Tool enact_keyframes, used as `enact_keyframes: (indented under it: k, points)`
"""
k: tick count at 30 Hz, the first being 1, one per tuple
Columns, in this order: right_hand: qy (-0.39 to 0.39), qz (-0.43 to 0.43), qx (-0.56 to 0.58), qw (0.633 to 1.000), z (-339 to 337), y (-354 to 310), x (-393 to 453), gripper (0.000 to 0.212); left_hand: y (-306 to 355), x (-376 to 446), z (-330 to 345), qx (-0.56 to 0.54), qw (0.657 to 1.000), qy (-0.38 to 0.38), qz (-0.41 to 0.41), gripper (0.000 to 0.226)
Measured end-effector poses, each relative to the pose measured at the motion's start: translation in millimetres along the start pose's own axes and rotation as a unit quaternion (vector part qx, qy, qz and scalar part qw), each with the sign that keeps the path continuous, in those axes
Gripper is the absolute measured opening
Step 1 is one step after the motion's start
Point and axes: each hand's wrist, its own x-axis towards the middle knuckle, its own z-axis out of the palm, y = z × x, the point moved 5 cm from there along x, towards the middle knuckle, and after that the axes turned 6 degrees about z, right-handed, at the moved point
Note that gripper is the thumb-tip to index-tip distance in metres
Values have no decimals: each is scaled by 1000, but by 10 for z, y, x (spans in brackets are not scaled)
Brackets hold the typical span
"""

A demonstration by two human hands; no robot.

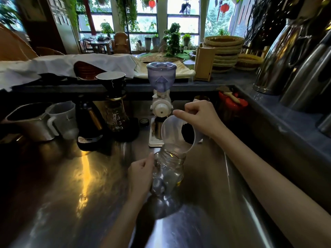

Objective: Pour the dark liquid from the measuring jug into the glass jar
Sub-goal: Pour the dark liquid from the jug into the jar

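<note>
A clear glass jar (170, 169) stands on the steel counter (71, 194) at the centre. My left hand (141, 176) is wrapped around its left side. My right hand (200, 117) holds a translucent plastic measuring jug (173, 133) tipped steeply, its lip resting over the jar's open mouth. A dark patch (187, 131) sits at the jug's bottom end, near my right palm. The jar's inside looks mostly clear, with a little yellowish tint low at its right side. No stream is visible between jug and jar.
Behind the jar stands a white grinder with a blue hopper (161, 90). To the left are a coffee maker with glass carafe (114, 115), a plastic jug (62, 119) and a steel jug (28, 122). Steel flasks (295, 65) line the right ledge, with a red container (232, 102) below.
</note>
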Motion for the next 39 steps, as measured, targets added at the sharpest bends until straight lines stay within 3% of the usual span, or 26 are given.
enact_keyframes:
  k: [6, 17, 25, 39]
  points:
    - [-37, -118, -94, 988, 28, -214, 80, 57, 49, -32, 91, -28, 999, 14, -12, 44]
    - [-38, -206, -166, 964, 81, -422, 91, 53, 8, -7, 197, -59, 997, 33, -28, 41]
    - [-62, -238, -194, 950, 107, -508, 46, 51, -36, -17, 230, -71, 996, 31, -50, 40]
    - [-60, -211, -172, 960, 95, -371, 117, 41, -130, -11, 261, -97, 993, 28, -67, 32]
